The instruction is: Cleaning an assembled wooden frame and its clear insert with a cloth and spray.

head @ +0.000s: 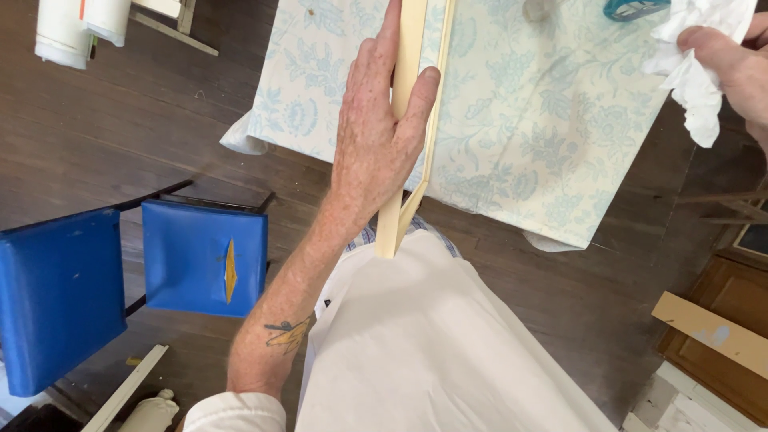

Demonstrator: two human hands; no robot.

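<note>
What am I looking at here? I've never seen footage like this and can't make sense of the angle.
There is one picture, taken by a camera worn on a person's head and looking straight down, so you see their own arms and white apron from above.

The left hand grips a pale cream wooden frame, stood on edge, with the fingers along one side and the thumb on the other. The frame's far part is over a table covered with a light blue flowered cloth; its near end points toward the apron.

The right hand, at the top right corner, holds a crumpled white rag.

To the left, on the dark wooden floor, stands a blue padded chair with a tear in its seat.
</note>
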